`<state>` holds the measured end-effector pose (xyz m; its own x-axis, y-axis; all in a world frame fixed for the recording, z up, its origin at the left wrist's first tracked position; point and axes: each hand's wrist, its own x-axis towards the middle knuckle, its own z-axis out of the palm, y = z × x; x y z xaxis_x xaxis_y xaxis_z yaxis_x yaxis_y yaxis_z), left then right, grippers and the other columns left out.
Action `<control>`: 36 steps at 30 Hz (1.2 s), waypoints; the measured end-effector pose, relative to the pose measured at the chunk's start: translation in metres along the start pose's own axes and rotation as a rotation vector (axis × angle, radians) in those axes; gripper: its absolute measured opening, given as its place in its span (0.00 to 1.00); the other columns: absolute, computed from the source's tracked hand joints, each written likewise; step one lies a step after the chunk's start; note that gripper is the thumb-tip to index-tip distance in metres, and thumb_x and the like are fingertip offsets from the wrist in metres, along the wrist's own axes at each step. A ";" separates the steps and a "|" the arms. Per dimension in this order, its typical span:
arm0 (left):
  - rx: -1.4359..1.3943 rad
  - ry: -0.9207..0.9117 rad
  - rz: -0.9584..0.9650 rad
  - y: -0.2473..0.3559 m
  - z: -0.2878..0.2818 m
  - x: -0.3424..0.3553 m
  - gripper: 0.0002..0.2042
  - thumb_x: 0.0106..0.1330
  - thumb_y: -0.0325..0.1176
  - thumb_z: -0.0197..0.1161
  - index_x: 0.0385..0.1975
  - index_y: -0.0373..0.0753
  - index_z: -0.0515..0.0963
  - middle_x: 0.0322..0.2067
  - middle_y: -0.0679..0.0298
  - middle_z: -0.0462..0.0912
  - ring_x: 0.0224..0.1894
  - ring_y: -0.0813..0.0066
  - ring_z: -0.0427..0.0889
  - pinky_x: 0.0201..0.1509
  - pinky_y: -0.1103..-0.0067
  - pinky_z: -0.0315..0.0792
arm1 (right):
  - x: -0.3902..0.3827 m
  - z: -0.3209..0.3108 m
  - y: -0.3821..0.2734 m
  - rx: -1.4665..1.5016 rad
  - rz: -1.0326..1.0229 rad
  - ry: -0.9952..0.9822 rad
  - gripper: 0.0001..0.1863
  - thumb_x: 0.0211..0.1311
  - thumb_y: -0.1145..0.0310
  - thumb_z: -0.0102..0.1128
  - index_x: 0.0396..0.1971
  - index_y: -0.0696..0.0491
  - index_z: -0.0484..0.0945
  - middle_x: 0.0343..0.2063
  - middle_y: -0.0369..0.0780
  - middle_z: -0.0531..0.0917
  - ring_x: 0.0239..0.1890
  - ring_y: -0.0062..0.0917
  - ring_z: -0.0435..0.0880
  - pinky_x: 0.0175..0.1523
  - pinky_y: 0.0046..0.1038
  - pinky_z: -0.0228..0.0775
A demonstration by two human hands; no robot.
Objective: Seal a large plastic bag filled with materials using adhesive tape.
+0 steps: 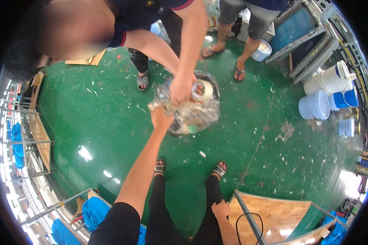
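My left hand [162, 118] reaches forward, its fingers closed on the gathered edge of a clear plastic bag [198, 116]. The crumpled bag stands on the green floor, and its contents are hard to make out. Across from me, a co-worker's hand [182, 87] is at the top of the same bag, just beyond my left hand. Beside that hand, a cream-coloured roll [207, 90] with something reddish in its middle sits on the bag. My right hand [221, 209] rests low by my right thigh, fingers curled. Whatever it grips, if anything, is hidden.
The co-worker leans in from the upper left. Another person's feet [240, 73] stand farther back. White and blue buckets [314, 105] stand at the right, near leaning frames [296, 30]. A wooden-topped rack [270, 212] is beside my right leg; metal racks [39, 136] line the left.
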<state>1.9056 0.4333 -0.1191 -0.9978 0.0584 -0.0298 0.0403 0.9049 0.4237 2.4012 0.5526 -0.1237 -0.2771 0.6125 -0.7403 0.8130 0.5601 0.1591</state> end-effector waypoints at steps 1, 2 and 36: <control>-0.012 0.073 0.050 -0.004 0.000 -0.005 0.24 0.53 0.44 0.71 0.48 0.38 0.80 0.42 0.48 0.84 0.47 0.45 0.80 0.54 0.60 0.73 | 0.001 0.000 -0.001 0.027 -0.048 0.045 0.26 0.53 0.54 0.61 0.46 0.59 0.80 0.43 0.53 0.81 0.43 0.49 0.84 0.48 0.44 0.78; -0.035 0.052 0.059 -0.007 0.001 -0.013 0.25 0.52 0.42 0.71 0.49 0.37 0.80 0.42 0.48 0.84 0.48 0.45 0.80 0.54 0.61 0.73 | 0.000 0.000 0.000 0.030 -0.028 0.028 0.26 0.53 0.54 0.61 0.46 0.59 0.80 0.43 0.53 0.81 0.42 0.49 0.84 0.48 0.44 0.78; -0.177 0.056 -0.014 -0.033 0.006 -0.021 0.22 0.51 0.42 0.69 0.45 0.35 0.82 0.38 0.46 0.86 0.44 0.45 0.83 0.50 0.59 0.75 | -0.007 0.014 0.009 0.031 -0.003 -0.014 0.26 0.56 0.54 0.61 0.50 0.56 0.78 0.46 0.52 0.80 0.43 0.48 0.85 0.44 0.46 0.79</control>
<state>1.9251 0.4048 -0.1376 -0.9998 0.0178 0.0117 0.0213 0.8166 0.5768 2.4174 0.5456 -0.1257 -0.2726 0.6030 -0.7497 0.8278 0.5441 0.1367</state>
